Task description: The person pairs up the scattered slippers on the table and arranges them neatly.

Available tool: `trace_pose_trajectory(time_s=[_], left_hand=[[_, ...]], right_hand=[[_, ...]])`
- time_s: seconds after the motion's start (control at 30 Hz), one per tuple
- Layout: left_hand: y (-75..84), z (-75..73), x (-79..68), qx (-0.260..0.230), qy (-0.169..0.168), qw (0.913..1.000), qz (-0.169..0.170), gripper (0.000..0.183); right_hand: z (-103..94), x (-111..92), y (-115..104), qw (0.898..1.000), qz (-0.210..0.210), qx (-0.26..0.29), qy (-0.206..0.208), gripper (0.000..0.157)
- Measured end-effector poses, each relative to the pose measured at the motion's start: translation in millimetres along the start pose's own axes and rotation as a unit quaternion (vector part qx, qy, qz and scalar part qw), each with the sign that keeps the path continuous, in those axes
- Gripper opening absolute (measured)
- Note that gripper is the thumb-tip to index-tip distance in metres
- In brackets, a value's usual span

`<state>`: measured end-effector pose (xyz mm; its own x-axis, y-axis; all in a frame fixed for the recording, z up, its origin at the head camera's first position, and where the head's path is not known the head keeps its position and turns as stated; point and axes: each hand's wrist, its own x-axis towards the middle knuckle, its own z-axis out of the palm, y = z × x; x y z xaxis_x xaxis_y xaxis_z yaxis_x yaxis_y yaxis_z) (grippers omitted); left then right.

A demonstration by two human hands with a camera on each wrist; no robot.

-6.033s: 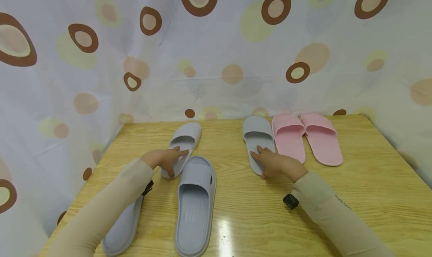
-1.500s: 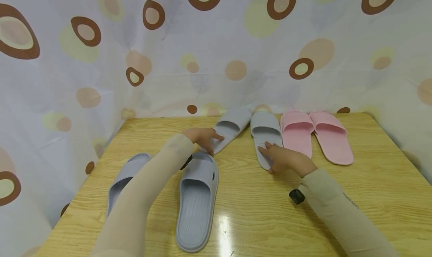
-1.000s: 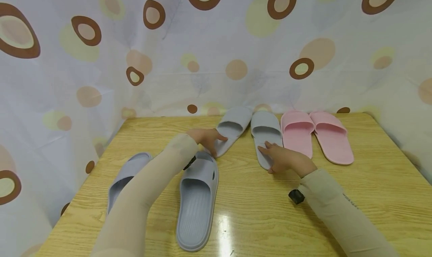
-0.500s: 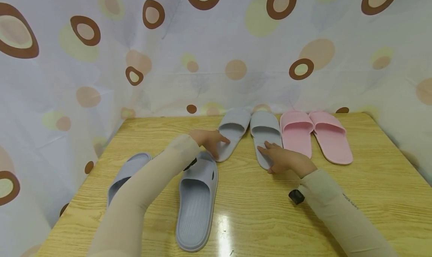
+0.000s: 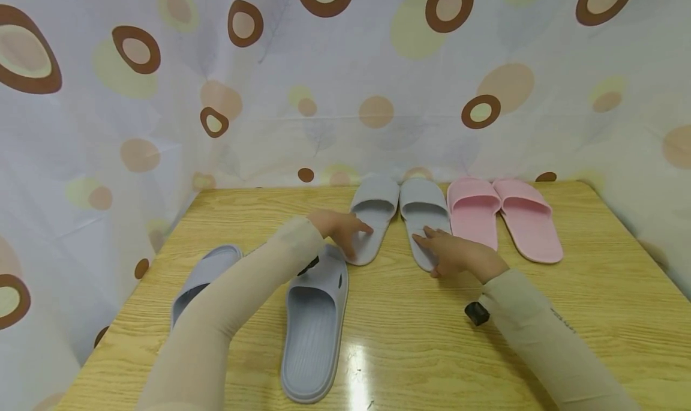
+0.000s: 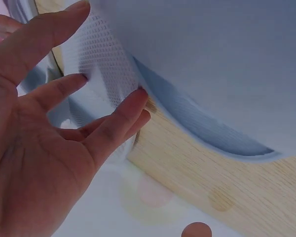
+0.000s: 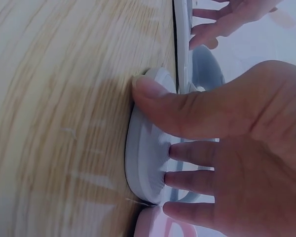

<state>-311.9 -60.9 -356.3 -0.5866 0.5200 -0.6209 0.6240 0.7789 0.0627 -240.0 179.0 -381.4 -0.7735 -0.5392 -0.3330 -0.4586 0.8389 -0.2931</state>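
A pale grey slipper [image 5: 376, 191] lies toe to the curtain, with the fingers of my left hand [image 5: 341, 230] spread over its heel end, thumb at the near edge. Its textured insole [image 6: 102, 52] shows under those fingertips. My right hand [image 5: 461, 254] touches the matching pale grey slipper [image 5: 421, 192]. In the right wrist view its thumb lies along the heel edge, and nearly straight fingers rest on the insole. The two toes meet while the heels stand apart. Part of each heel is hidden by a hand.
Two pink slippers [image 5: 472, 219] stand side by side to the right. A larger blue-grey slipper [image 5: 310, 339] is nearer, below my left wrist; another [image 5: 204, 273] is partly hidden by my left sleeve. The wooden table [image 5: 432, 357] ends at a spotted curtain [image 5: 302, 135].
My left hand has slid its grey slipper from the left to beside the other one. Lately its heel has swung right and nearer, straightening it. The right hand stays nearly still.
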Motion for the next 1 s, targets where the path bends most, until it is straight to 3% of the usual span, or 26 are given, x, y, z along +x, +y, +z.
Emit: trace_pose_trajectory(time_s=[0.37, 1.0], left_hand=[[20.3, -0.3, -1.8, 0.011, -0.02, 0.9997, 0.001, 0.081], [32.9, -1.0, 6.2, 0.062, -0.014, 0.9979, -0.012, 0.084]], right_hand=[[-1.1, 1.7, 2.2, 1.0, 0.007, -0.01, -0.009, 0.08], [-3.9, -2.6, 3.6, 1.0, 0.008, -0.007, -0.01, 0.08]])
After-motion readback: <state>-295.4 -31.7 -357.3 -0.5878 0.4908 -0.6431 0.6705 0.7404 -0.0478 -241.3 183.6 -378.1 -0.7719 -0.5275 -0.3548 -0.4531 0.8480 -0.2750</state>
